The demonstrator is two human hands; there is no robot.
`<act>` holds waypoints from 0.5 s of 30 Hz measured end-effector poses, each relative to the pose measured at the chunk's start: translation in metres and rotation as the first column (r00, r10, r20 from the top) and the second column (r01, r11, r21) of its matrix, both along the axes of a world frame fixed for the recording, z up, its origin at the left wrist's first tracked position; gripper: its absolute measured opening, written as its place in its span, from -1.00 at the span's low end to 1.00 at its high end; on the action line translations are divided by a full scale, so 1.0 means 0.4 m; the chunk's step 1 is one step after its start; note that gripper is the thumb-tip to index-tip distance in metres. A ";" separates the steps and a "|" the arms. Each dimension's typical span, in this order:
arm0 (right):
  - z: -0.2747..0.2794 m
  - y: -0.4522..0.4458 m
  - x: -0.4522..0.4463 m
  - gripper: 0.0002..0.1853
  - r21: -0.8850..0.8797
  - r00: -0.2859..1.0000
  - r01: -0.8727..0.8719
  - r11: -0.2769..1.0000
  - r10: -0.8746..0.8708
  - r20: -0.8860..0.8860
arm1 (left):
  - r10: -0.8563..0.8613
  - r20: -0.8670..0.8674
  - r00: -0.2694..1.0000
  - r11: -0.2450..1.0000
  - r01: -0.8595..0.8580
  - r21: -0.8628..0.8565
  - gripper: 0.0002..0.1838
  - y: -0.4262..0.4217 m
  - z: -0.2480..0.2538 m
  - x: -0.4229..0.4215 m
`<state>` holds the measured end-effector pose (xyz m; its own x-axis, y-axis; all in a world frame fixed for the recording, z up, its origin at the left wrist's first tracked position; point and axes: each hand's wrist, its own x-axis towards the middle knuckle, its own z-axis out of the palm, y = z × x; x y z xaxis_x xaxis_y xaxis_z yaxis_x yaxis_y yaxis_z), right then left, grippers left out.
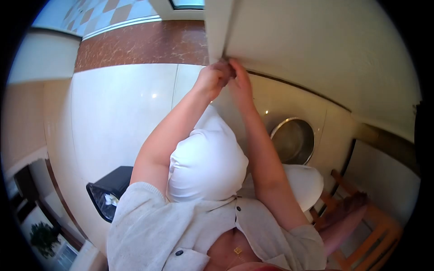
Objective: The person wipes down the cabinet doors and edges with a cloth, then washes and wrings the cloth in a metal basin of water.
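My left hand [212, 79] and my right hand [240, 77] meet low at the corner where the white door frame [218, 29] joins the pale wall panel [312, 49]. The fingers of both hands are closed together. A small brownish patch shows between them, too blurred to name, and I cannot tell whether it is an object or my fingertips. My white-clad knee [210, 165] rises between my forearms. On the floor to the right of my right forearm stands a round metal basin [312, 135].
A black bin [97, 198] with a liner stands at my left. A reddish-brown stone threshold [144, 45] crosses the doorway beyond the pale tiled floor [122, 108]. An orange wooden chair or stool [377, 239] is at lower right, with a bare limb by it.
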<state>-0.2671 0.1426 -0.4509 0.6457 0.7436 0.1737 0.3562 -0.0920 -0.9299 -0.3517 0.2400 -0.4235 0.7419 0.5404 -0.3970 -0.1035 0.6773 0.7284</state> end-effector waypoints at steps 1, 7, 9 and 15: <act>-0.008 0.007 -0.004 -0.44 0.093 0.999 -0.039 0.995 0.040 -0.013 | 0.071 -0.084 0.994 0.985 -0.083 -0.154 -0.82 -0.030 0.058 0.017; -0.020 0.019 -0.033 -0.51 0.134 0.910 0.209 0.969 -0.143 -0.389 | -0.113 -0.003 0.994 0.944 0.107 -0.313 -0.88 -0.026 0.082 0.022; -0.025 0.012 -0.029 -0.51 0.143 0.761 0.343 0.928 -0.185 -0.622 | -0.225 0.039 0.974 0.929 0.227 -0.293 -0.79 -0.033 0.084 0.026; -0.037 -0.042 0.044 -0.87 -0.001 0.224 0.510 0.860 -0.134 -0.965 | -0.349 -0.380 0.857 0.931 0.363 -0.038 -0.47 -0.032 0.072 0.008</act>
